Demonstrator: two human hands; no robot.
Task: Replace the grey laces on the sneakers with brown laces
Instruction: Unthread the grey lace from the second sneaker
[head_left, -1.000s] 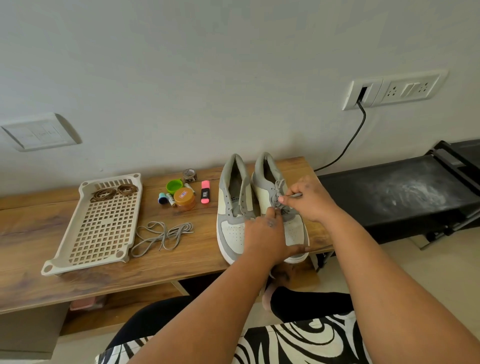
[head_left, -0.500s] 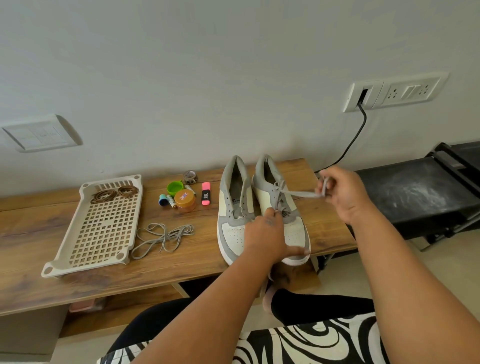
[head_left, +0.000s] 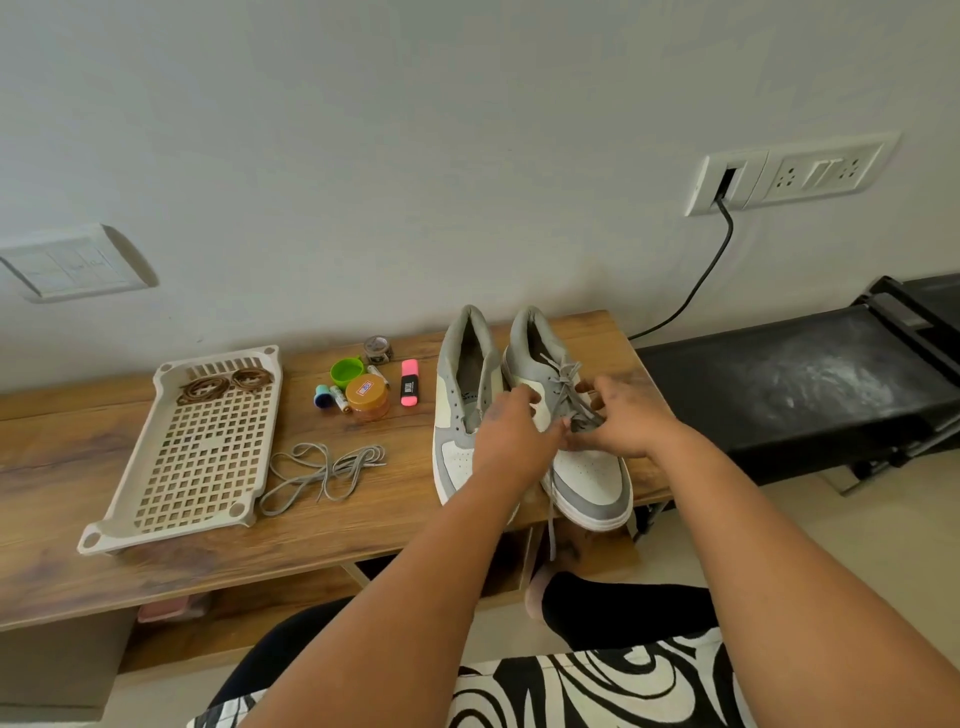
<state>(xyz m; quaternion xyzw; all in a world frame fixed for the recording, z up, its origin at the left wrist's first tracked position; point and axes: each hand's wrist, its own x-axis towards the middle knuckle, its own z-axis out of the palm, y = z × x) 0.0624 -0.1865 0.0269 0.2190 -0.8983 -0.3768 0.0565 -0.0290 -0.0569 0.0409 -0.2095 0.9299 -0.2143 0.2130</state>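
Pair of grey-and-cream low sneakers on wooden bench, toes toward viewer. Left sneaker (head_left: 457, 415) unlaced, eyelets bare. Right sneaker (head_left: 587, 467) partly laced with grey flat lace (head_left: 569, 384); one loose end hanging off bench edge below toe.

Left hand (head_left: 506, 436) over gap between the shoes, fingers curled at lower eyelets of right sneaker; grasp on lace not discernible. Right hand (head_left: 623, 421) on right sneaker's lacing, fingertips pinching grey lace.

Removed grey lace (head_left: 322, 470) lying loose on bench, just beside cream perforated plastic tray (head_left: 192, 467). Coiled brown laces (head_left: 223, 384) at tray's far end.

Amber jar with orange lid (head_left: 367, 396), pink highlighter (head_left: 410, 389), green cap (head_left: 346, 371) between tray and sneakers.
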